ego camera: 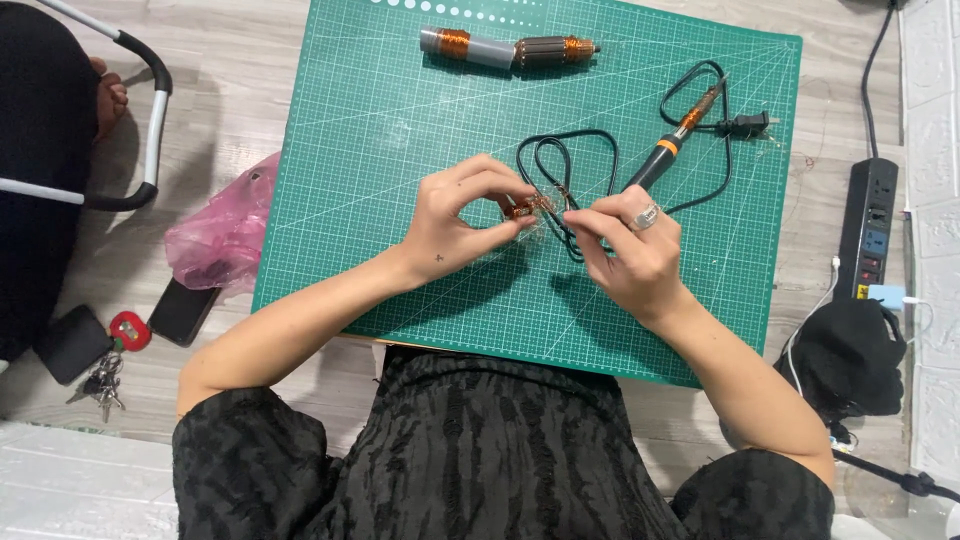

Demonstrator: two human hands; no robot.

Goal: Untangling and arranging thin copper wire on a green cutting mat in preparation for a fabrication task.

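My left hand [462, 215] pinches a small copper-wound coil [521, 209] between thumb and fingers, over the green cutting mat [400, 150]. My right hand [630, 245], with a ring on one finger, grips thin copper wire [553, 203] that runs from the coil. Both hands meet near the mat's middle. Just behind my right hand lies a soldering iron [672, 145] with a black and orange handle; its black cord [560, 165] loops on the mat.
A motor rotor [510, 48] with copper windings and a grey sleeve lies at the mat's far edge. A pink plastic bag [222, 235], a phone and keys [100, 385] lie on the floor at left. A black power strip [868, 225] is at right.
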